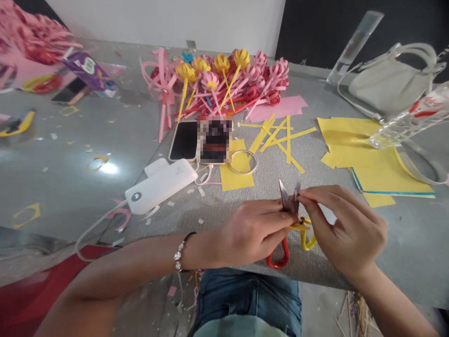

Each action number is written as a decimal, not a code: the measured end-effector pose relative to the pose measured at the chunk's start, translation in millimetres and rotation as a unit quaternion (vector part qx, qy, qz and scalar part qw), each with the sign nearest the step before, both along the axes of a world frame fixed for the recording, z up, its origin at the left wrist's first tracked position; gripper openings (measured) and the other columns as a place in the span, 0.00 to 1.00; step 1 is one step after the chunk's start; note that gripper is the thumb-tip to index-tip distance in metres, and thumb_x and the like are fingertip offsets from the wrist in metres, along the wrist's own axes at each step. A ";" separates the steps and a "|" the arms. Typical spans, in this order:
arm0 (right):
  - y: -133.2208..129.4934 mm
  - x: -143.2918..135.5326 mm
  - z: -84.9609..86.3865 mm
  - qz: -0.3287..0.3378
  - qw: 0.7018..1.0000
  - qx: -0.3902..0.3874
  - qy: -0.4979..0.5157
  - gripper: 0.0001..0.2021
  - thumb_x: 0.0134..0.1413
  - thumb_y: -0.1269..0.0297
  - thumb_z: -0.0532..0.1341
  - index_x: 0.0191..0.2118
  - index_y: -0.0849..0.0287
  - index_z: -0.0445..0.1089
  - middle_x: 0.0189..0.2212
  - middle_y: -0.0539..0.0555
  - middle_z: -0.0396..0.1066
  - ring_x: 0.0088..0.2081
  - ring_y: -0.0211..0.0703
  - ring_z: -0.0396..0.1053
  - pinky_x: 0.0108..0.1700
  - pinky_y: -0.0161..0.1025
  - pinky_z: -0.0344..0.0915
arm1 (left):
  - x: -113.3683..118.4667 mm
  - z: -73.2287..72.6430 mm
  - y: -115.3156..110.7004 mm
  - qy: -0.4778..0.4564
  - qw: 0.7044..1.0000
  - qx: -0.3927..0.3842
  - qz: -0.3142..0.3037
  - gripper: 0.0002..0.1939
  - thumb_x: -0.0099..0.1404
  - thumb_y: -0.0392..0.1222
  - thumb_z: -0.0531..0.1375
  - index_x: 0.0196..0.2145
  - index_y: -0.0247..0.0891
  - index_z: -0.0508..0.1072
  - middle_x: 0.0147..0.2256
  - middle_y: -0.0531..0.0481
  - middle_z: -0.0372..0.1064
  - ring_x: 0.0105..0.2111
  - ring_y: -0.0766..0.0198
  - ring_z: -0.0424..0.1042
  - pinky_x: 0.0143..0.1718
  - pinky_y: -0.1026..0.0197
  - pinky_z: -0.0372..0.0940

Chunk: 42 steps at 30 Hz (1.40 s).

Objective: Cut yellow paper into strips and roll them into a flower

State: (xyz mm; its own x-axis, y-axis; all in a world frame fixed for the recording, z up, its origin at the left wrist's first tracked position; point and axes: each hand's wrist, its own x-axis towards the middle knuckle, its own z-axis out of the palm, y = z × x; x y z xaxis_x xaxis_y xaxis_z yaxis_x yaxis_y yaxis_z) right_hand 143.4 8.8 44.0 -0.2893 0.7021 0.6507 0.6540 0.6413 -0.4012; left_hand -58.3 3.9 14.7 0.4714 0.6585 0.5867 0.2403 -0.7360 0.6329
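Near the table's front edge, a pair of scissors (288, 202) has its blades apart and pointing away from me. One of its handles is red, the other yellow. My left hand (257, 228) is closed, fingers around the scissors close to where the blades meet. At the right blade, the thumb and forefinger of my right hand (345, 224) are pinched together. Whether they grip the blade itself or something small on it, I cannot make out. Just beyond the hands lie a yellow paper square (238, 180) and a thin ring-shaped band (243, 162).
Paper flowers (224, 79) in pink, red and yellow are heaped at the back. Yellow strips (287, 140) and yellow sheets (354, 140) lie to the right, under a plastic bottle (403, 119). A white power bank (161, 186) is cabled near two phones (185, 140). A white bag (389, 86) stands back right.
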 end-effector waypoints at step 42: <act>-1.0 -7.1 6.8 -0.048 0.997 -0.045 -0.051 0.05 0.69 0.69 0.59 0.39 0.52 0.67 0.32 0.52 0.74 0.34 0.45 0.73 0.37 0.42 0.68 | -0.9 -1.3 -4.2 0.015 0.996 0.081 0.023 0.08 0.76 0.34 0.56 0.46 0.36 0.76 0.36 0.47 0.78 0.34 0.64 0.78 0.36 0.63 0.73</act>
